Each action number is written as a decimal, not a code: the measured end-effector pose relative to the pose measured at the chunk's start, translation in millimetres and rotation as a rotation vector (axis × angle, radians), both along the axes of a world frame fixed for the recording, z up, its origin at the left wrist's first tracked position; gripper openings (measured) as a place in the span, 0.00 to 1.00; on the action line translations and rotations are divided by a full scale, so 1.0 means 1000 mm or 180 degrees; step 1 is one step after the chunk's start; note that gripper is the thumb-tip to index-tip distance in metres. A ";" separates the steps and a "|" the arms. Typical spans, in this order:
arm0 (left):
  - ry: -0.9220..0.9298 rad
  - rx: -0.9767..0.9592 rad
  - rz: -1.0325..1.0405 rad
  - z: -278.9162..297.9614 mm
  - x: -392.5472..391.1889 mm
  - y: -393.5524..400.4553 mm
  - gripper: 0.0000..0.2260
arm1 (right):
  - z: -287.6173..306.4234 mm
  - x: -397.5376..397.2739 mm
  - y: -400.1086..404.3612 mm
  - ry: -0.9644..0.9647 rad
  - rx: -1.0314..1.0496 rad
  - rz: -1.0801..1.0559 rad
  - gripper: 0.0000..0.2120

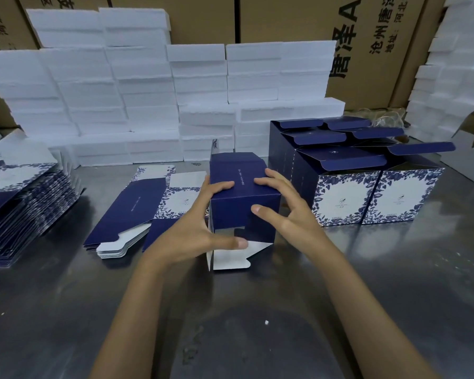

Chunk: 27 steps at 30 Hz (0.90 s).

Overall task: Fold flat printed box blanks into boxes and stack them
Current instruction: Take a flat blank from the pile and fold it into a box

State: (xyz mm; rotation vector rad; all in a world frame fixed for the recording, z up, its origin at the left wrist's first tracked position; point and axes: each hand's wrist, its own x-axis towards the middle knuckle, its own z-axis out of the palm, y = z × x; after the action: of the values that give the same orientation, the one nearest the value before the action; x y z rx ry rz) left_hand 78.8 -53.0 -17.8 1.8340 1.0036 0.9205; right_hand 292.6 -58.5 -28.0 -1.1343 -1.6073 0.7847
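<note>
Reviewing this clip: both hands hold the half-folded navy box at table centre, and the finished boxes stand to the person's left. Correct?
Not quite. The head view shows the finished blue-and-white floral boxes on the person's right. The left hand and right hand do hold the half-folded navy box at centre.

Bare table nr person; folded boxes block R (flat blanks L).
</note>
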 end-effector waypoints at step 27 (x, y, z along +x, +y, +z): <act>-0.0980 0.0477 0.1137 -0.007 0.027 0.001 0.11 | -0.005 -0.013 0.001 0.0548 0.0426 -0.0239 0.10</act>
State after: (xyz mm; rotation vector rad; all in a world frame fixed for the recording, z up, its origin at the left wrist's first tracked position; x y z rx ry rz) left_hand 106.2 -52.1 -24.8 1.5900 1.1061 1.4793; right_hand 280.1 -57.5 -32.6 -0.9981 -1.4434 0.6958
